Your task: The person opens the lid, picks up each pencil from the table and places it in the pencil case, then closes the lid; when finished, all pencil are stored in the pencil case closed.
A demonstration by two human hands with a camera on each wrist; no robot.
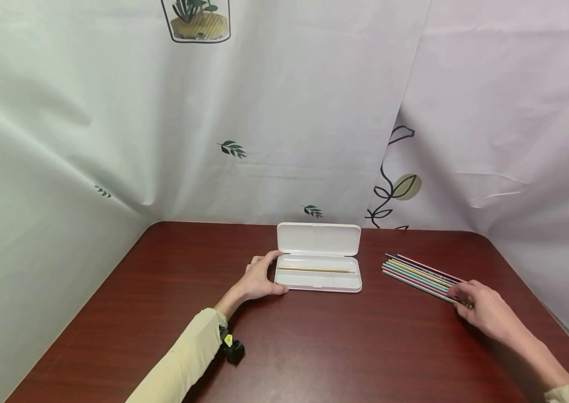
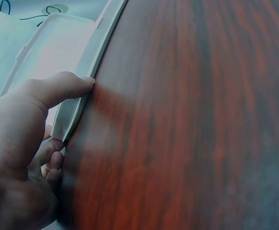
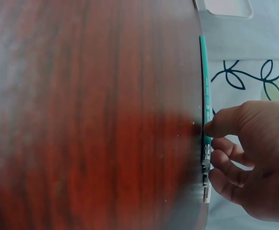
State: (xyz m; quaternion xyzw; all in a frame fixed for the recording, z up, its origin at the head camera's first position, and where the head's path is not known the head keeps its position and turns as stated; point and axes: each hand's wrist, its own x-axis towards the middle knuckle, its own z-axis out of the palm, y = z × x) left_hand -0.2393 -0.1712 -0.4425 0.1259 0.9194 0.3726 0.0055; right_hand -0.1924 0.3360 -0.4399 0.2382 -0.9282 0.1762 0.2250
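An open white pencil case point(image 1: 318, 289) stands with its lid point(image 1: 318, 239) raised, and a yellowish pencil point(image 1: 314, 270) lies inside it. My left hand point(image 1: 259, 278) grips the case's left end, thumb along the front edge and fingers at the back corner. To the right, several coloured pencils point(image 1: 417, 274) lie side by side in a slanted row on the table. My right hand point(image 1: 485, 310) is at their near right ends, fingers curled. Its thumb touches a green pencil point(image 3: 205, 81) close to the eraser end; how many pencils it pinches is hidden.
The dark red wooden table point(image 1: 344, 347) reaches back to a pale patterned cloth point(image 1: 289, 112), which also hangs at both sides. A small black device point(image 1: 234, 351) is strapped to my left wrist.
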